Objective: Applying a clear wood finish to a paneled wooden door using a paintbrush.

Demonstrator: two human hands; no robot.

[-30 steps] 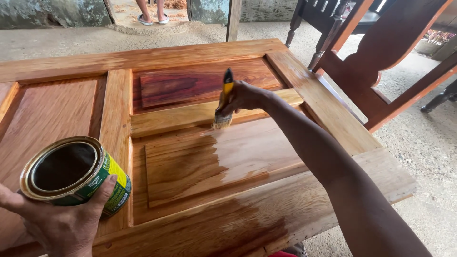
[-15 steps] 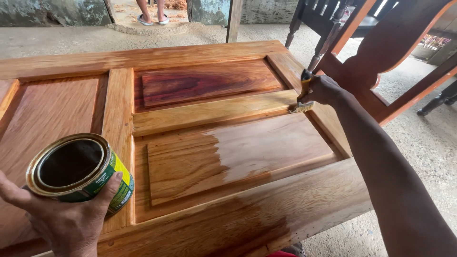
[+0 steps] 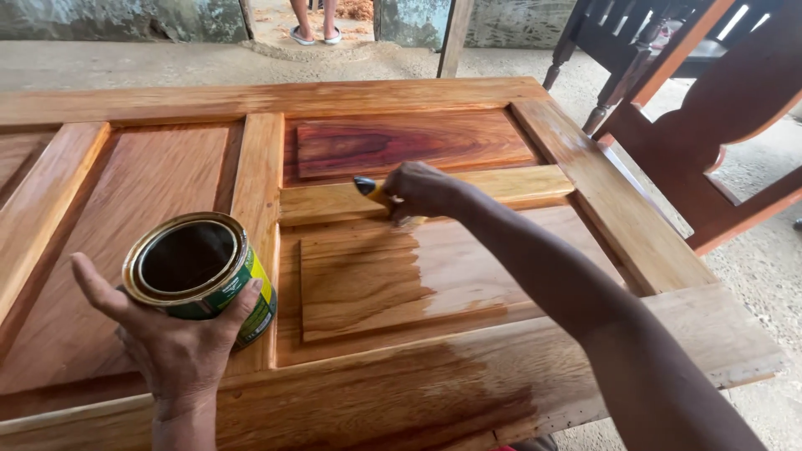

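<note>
A panelled wooden door [image 3: 585, 184] lies flat in front of me, glossy with wet varnish. My left hand [image 3: 171, 342] grips an open round tin [image 3: 200, 276] with a green and yellow label, held above the door's lower left. My right hand [image 3: 422, 190] is closed around a paintbrush [image 3: 368, 189] with a yellow and black handle. The brush rests on the upper edge of the lower right panel [image 3: 401, 276], just below the middle rail. Its bristles are mostly hidden under my hand.
Dark red wooden chairs [image 3: 710, 108] stand close to the door's right edge. Another person's feet in sandals [image 3: 313, 33] stand on the concrete floor at the back. A wooden post [image 3: 451, 38] rises behind the door.
My right hand swept the brush from the middle rail out to the door's right stile, then back left to the lower panel's top edge. The tin stayed in my left hand.
</note>
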